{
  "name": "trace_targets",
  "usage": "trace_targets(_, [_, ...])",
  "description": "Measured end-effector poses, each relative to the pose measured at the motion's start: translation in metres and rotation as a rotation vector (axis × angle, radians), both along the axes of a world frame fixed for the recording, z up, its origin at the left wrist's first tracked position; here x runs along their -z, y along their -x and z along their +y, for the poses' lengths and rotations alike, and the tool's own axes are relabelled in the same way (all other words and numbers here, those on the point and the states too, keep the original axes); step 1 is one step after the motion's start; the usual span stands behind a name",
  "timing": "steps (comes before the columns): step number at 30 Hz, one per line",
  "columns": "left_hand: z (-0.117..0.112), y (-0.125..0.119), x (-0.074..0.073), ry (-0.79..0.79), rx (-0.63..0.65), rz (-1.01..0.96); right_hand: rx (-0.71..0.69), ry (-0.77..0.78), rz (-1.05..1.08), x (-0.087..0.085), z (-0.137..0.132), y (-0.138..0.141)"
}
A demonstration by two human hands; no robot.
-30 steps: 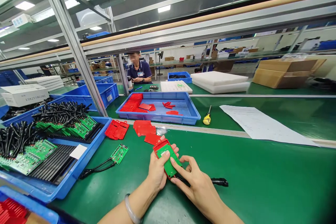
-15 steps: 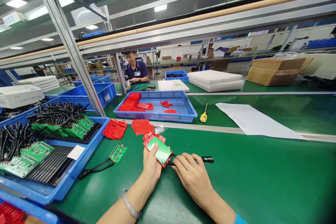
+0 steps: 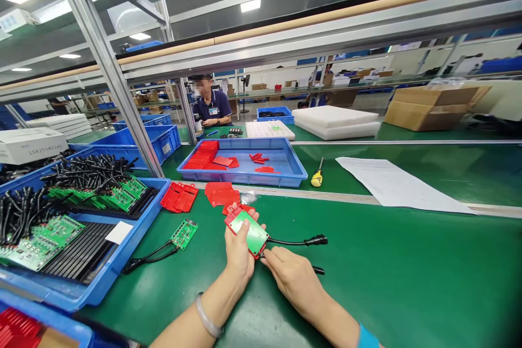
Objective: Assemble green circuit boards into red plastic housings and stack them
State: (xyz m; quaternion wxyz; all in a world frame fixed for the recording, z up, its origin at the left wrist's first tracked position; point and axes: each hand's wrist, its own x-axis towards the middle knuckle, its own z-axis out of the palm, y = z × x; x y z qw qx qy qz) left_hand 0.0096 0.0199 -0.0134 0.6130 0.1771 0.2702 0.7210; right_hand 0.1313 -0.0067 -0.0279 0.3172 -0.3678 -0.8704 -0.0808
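My left hand (image 3: 237,253) is closed around a red plastic case half (image 3: 232,219) with a green circuit board (image 3: 249,232) seated in it, thumb pressing on the board. My right hand (image 3: 290,277) pinches at the case's lower right corner, where black cables (image 3: 291,242) leave the board. One cable ends in a black connector (image 3: 317,240) lying on the green mat to the right. More red case halves (image 3: 221,194) lie just beyond my hands.
A loose circuit board with black cable (image 3: 183,233) lies to the left. Blue bins of boards and cables (image 3: 87,261) stand at left. A blue tray (image 3: 281,175) with red parts, a yellow screwdriver (image 3: 317,176) and paper sheets (image 3: 391,185) sit behind. A person sits opposite.
The case with the board has tilted flatter and shifted slightly up-left. My right hand slid down to its lower corner, and the cable with its connector now lies stretched out to the right.
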Motion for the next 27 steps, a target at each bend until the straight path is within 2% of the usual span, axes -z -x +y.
trace_targets(3, [0.000,0.000,-0.001,-0.016,0.027,0.004,-0.016,0.067,-0.005,0.001,-0.001,0.001])
trace_targets(6, [0.002,0.003,-0.002,-0.054,0.069,-0.003,-0.025,0.063,0.036,-0.007,-0.001,-0.005])
trace_targets(11, [0.007,0.007,0.002,-0.045,0.097,-0.003,0.185,-0.139,0.046,-0.024,0.004,-0.016])
trace_targets(15, [0.005,0.002,0.003,0.005,0.098,-0.001,0.239,-0.111,-0.033,-0.014,0.009,-0.013])
trace_targets(18, [0.002,-0.001,0.001,-0.009,0.042,0.024,0.239,0.046,0.054,-0.004,0.008,-0.009])
trace_targets(23, [0.005,0.001,0.000,0.012,0.050,-0.009,0.054,0.580,0.418,-0.003,0.011,-0.010])
trace_targets(27, [0.005,0.003,-0.002,0.019,0.073,-0.034,0.002,0.711,0.503,-0.003,0.016,-0.011])
